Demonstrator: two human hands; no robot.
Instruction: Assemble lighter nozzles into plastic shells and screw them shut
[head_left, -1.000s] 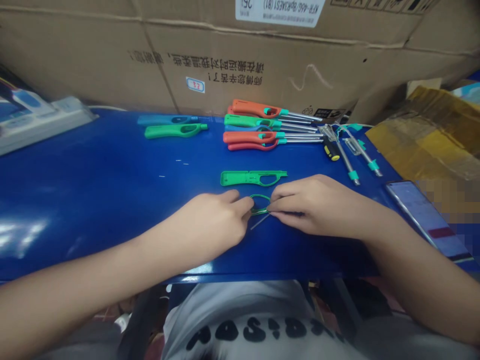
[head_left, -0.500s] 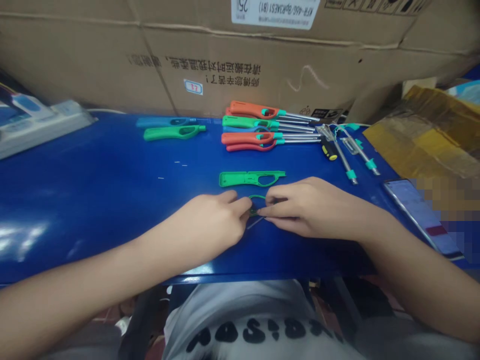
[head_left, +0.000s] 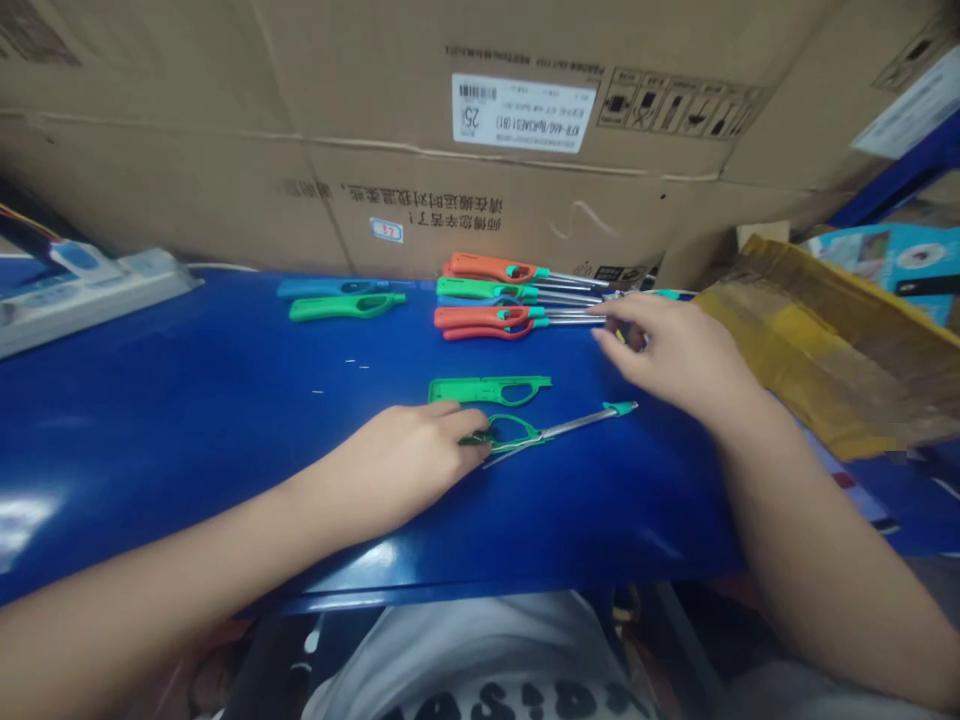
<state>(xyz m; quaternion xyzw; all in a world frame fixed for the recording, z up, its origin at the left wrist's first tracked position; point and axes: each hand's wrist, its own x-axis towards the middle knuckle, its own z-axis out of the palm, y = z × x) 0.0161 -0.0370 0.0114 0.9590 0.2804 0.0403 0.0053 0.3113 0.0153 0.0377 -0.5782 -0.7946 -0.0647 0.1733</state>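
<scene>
My left hand (head_left: 427, 450) is closed on one end of a green lighter half shell (head_left: 514, 447). From that shell a metal lighter tube (head_left: 581, 424) with a teal tip points right, and a thin straight piece lies along its lower side. Just beyond is another green half shell (head_left: 491, 390), lying on the table. My right hand (head_left: 667, 350) hovers over a dark screwdriver (head_left: 636, 338) near the tube ends of the finished-looking lighters (head_left: 487, 317). Its thumb and fingers are apart; whether they touch the screwdriver I cannot tell.
A large cardboard box (head_left: 390, 90) walls off the back of the blue table (head_left: 187, 420). Blue and green lighter handles (head_left: 337, 305) lie left, near a power strip (head_left: 97, 295). At right are a taped carton (head_left: 795, 340) and a phone (head_left: 847, 475), partly behind my arm.
My right hand has left the green half shell and moved up and right to the screwdriver, uncovering the metal tube. My left hand stays on the shell. The view has tilted upward.
</scene>
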